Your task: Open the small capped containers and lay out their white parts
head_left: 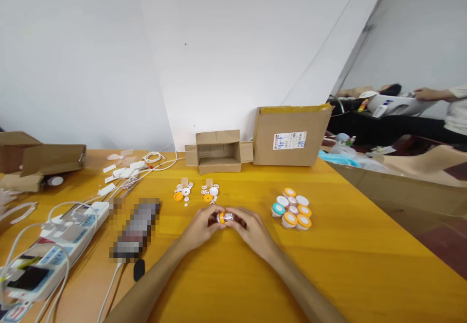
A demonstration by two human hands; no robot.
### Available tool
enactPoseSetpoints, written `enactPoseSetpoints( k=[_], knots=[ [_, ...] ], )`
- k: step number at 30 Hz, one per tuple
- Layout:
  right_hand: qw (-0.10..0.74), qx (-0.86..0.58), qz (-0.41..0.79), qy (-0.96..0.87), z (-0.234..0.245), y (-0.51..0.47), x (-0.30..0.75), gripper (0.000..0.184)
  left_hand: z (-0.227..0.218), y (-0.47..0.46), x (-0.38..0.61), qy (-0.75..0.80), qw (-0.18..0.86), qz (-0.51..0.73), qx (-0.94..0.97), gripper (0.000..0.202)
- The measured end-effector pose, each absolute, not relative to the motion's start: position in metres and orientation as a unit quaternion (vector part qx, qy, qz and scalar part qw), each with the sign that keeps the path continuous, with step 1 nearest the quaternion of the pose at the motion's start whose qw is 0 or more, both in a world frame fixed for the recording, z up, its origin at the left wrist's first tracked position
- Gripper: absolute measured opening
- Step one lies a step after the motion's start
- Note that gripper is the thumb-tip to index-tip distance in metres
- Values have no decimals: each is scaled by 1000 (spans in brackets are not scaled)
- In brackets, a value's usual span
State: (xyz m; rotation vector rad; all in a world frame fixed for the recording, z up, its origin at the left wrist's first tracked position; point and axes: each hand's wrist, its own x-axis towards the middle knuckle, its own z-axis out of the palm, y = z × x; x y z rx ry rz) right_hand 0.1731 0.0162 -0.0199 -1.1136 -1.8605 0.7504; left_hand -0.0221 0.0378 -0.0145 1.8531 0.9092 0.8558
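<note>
Between my two hands is a small clear container with an orange and white cap (222,217), lying on its side. My left hand (200,226) pinches its capped end, while the fingers of my right hand (252,229) close on the clear end. Beyond my hands lie two groups of loose parts: one has an orange ring (178,196), the other an orange ring (207,198), each with a clear cup and small white pieces. To the right of my right hand stands a cluster of several capped containers (290,220) with orange, white and teal lids.
An open cardboard box (220,167) and a larger closed carton (292,155) stand at the back by the wall. On the left are a power strip (78,245) with cables, a blurred-out phone-like device (136,228) and another cardboard box (54,159). A person's hand (426,94) shows far right.
</note>
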Motion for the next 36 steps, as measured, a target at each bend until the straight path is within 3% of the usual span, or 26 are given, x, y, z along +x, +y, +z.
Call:
enactPoseSetpoints(
  k=[18, 26, 36],
  knots=[
    [409, -472, 298, -722, -22, 17, 171, 27, -18, 39, -22, 391, 376, 333, 771, 33],
    [403, -470, 302, -725, -19, 16, 171, 20, -14, 37, -19, 392, 393, 341, 759, 26],
    [405, -481, 317, -710, -21, 17, 168, 26, -22, 39, -20, 403, 405, 350, 742, 24]
  ],
)
